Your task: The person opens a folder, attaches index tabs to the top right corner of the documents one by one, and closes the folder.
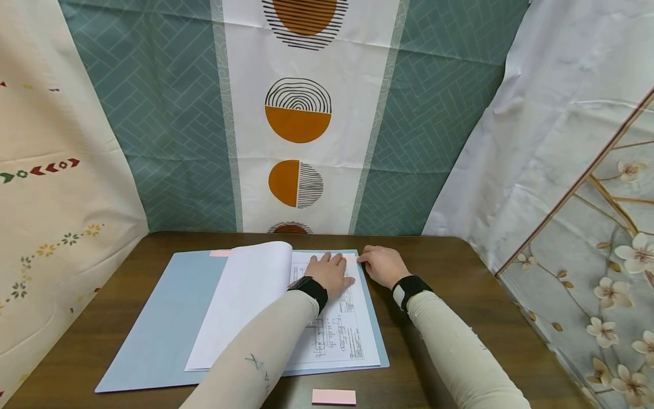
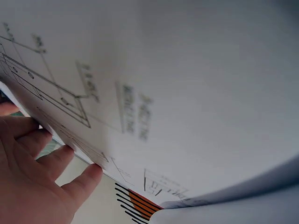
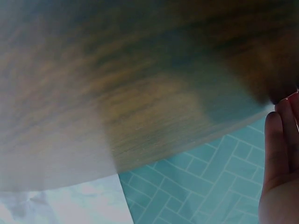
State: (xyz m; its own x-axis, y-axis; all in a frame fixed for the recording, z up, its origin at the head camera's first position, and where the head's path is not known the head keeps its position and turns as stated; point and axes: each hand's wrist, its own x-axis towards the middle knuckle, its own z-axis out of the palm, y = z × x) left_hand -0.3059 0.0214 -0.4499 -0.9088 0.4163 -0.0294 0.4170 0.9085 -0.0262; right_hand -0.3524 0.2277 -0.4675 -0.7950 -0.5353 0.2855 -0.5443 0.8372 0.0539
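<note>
A stack of printed sheets [image 1: 365, 341] with technical drawings lies in an opened light blue folder [image 1: 148, 318]; white sheets [image 1: 245, 295] are turned over to the left. My left hand [image 1: 329, 275] rests on the upper part of the right-hand page, its fingers spread. In the left wrist view, that hand's fingers [image 2: 84, 184] lie along the drawing. At the page's top right corner, a small pink sticky note [image 1: 351, 257] shows. The fingertips of my right hand [image 1: 384, 266] pinch its right end at the folder's edge. Only a reddish edge shows by those fingers [image 3: 275, 149] in the right wrist view.
A pink sticky note pad [image 1: 334, 397] lies near the front of the brown wooden table [image 1: 434, 250]. Another pink sticky note [image 1: 221, 253] sits at the top of the folder's left cover. Patterned cloths [image 1: 439, 102] hang behind and at both sides.
</note>
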